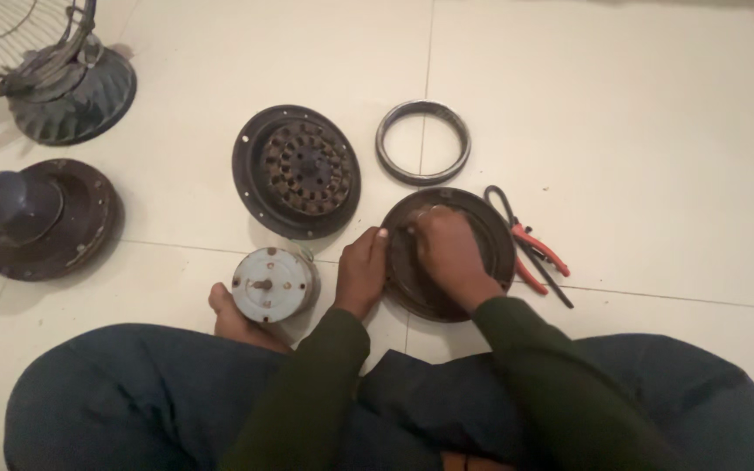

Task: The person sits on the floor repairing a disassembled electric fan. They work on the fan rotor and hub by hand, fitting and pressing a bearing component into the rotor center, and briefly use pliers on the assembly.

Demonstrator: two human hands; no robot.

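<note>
Hands (412, 257) hide much of dark round cover (490, 240).

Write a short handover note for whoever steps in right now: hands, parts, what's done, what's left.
Left hand: steadies the left rim of the dark round cover on the floor.
Right hand: pressed inside the cover, fingers working near its centre; whether it holds anything is hidden.
Parts: fan motor is apart. Silver rotor by the foot, winding plate above it, metal ring above the cover, red pliers to its right, untouched.
Left: parts still lie separate.
</note>
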